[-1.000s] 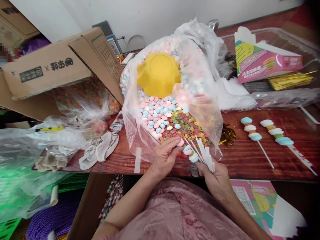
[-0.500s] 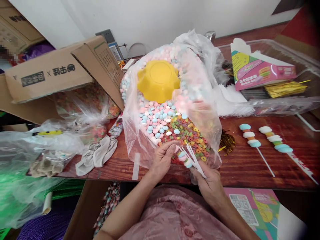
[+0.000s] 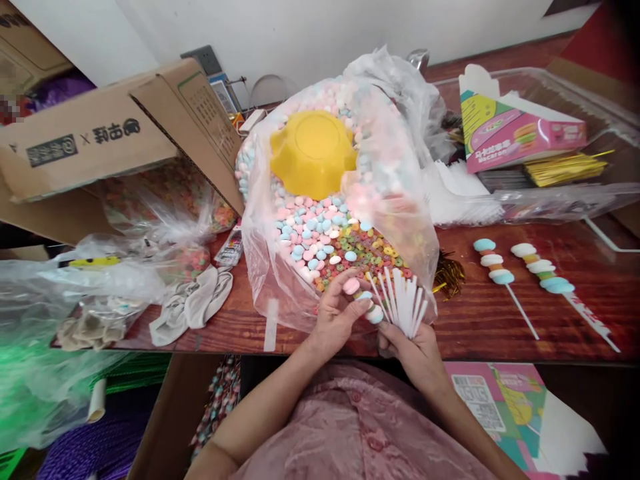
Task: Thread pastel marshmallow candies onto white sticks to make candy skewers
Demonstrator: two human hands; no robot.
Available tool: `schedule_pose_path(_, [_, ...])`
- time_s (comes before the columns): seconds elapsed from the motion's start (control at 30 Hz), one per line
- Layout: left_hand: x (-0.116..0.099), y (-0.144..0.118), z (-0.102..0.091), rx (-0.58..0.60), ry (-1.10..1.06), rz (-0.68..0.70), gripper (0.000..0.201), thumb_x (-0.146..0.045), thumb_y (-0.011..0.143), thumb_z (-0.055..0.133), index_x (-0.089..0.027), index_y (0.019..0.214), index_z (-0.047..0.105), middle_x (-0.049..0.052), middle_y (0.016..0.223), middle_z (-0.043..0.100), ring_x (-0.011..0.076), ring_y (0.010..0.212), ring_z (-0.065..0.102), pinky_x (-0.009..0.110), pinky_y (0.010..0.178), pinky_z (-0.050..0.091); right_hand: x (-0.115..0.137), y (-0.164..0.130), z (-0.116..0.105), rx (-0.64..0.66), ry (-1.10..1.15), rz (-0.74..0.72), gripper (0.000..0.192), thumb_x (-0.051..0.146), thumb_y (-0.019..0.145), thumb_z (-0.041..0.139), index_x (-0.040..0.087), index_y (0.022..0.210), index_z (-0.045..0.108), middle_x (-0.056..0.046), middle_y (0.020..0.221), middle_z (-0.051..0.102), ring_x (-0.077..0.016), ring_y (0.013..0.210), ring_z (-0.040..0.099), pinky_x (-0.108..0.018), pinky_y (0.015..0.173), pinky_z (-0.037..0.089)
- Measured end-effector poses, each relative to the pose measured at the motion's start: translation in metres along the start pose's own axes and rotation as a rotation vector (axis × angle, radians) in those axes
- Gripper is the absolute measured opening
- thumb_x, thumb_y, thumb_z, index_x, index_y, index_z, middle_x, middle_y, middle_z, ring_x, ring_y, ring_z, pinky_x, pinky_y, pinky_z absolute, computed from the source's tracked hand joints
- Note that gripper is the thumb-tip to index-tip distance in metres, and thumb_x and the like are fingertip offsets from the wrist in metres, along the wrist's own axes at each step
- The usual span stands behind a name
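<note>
My left hand is closed on a candy skewer, a short row of pink, blue and white candies on a stick. Fanned out in my right hand is a bunch of white sticks, gripped at their lower ends. The skewer's lower end meets the right fingers; I cannot tell whether they grip it too. Just beyond both hands lies an open plastic bag with pastel candies and small ring candies. A yellow scalloped bowl rests upside down on the candies.
Two finished-looking candy skewers lie on the wooden table at right, one in a printed sleeve. Behind them stands a clear tray with a pink carton and gold ties. A cardboard box and grey gloves are at left.
My left hand has shifted slightly right and now grips farther along the skewer. The white sticks in my right hand have spread from a tight bundle into a fan.
</note>
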State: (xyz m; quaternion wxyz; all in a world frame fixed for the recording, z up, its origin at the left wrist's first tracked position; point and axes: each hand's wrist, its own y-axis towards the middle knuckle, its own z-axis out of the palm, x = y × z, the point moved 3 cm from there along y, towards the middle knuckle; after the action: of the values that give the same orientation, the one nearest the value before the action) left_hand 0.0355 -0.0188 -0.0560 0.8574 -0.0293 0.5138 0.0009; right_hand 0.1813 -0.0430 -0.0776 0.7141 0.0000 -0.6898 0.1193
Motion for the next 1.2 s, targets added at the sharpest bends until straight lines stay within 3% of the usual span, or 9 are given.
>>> schedule_pose_path(0.1, [0.002,0.003,-0.004,-0.073,-0.13,-0.085,0.05,-0.031,0.07,0.087,-0.024,0.113,0.063,-0.001,0.093,0.07,0.0118,0.076,0.07,0.024,0.07,0.055,0.0,-0.003,0.0,0.053,0.047,0.055,0.046,0.057,0.087,0.063,0.017,0.064,0.06,0.002,0.051,0.048,-0.009,0.042,0.036,-0.023,0.041,0.03])
schedule_pose_path(0.23, [0.002,0.002,-0.008,-0.134,-0.171,-0.114,0.051,-0.03,0.065,0.091,-0.023,0.107,0.063,-0.002,0.09,0.07,0.0103,0.073,0.068,0.022,0.069,0.054,-0.001,-0.005,-0.001,0.097,-0.004,0.042,0.046,0.054,0.089,0.061,0.016,0.063,0.061,0.001,0.054,0.049,-0.0095,0.047,0.039,-0.023,0.044,0.03])
schedule_pose_path(0.33, [-0.003,-0.001,-0.007,-0.091,-0.175,-0.138,0.056,-0.031,0.067,0.089,-0.025,0.115,0.062,-0.001,0.096,0.071,0.0116,0.075,0.07,0.024,0.07,0.054,0.001,-0.005,-0.001,0.088,-0.016,0.007,0.047,0.053,0.09,0.06,0.017,0.06,0.057,0.001,0.055,0.049,-0.0093,0.049,0.038,-0.023,0.046,0.031])
schedule_pose_path(0.53, [-0.011,-0.004,-0.005,0.095,-0.194,-0.241,0.09,-0.025,0.066,0.088,-0.034,0.144,0.046,0.003,0.11,0.071,0.0173,0.094,0.071,0.033,0.087,0.054,0.01,-0.004,0.003,0.112,0.016,0.024,0.047,0.053,0.089,0.06,0.017,0.059,0.057,0.002,0.052,0.046,-0.0083,0.046,0.034,-0.023,0.044,0.027])
schedule_pose_path(0.67, [-0.006,-0.002,-0.01,0.054,-0.122,-0.205,0.083,-0.023,0.064,0.088,-0.032,0.139,0.053,0.002,0.109,0.071,0.0159,0.094,0.069,0.03,0.087,0.054,0.007,-0.004,0.003,0.132,-0.003,0.018,0.046,0.05,0.09,0.059,0.017,0.057,0.056,0.003,0.051,0.044,-0.008,0.045,0.032,-0.023,0.044,0.026])
schedule_pose_path(0.97, [-0.001,-0.001,-0.005,-0.126,-0.096,-0.081,0.078,-0.016,0.059,0.085,-0.031,0.13,0.058,0.001,0.111,0.068,0.0146,0.093,0.065,0.028,0.082,0.053,0.01,-0.009,0.007,0.069,-0.155,-0.18,0.037,0.036,0.095,0.056,0.019,0.062,0.055,0.002,0.058,0.051,-0.0111,0.055,0.045,-0.025,0.055,0.037])
schedule_pose_path(1.1, [0.0,-0.002,-0.001,-0.108,-0.115,-0.088,0.077,-0.015,0.061,0.084,-0.032,0.131,0.057,-0.001,0.107,0.066,0.0126,0.09,0.064,0.026,0.081,0.052,0.009,-0.008,0.006,0.01,-0.021,-0.09,0.038,0.041,0.092,0.059,0.019,0.061,0.055,0.003,0.054,0.048,-0.0091,0.047,0.036,-0.024,0.047,0.031])
schedule_pose_path(1.2, [-0.005,-0.002,-0.002,-0.025,-0.135,-0.097,0.077,-0.016,0.057,0.088,-0.032,0.127,0.061,0.001,0.115,0.066,0.0154,0.098,0.064,0.029,0.087,0.053,0.008,-0.006,0.002,0.058,0.061,0.006,0.042,0.046,0.089,0.062,0.018,0.058,0.055,0.004,0.051,0.042,-0.0072,0.043,0.029,-0.024,0.042,0.023])
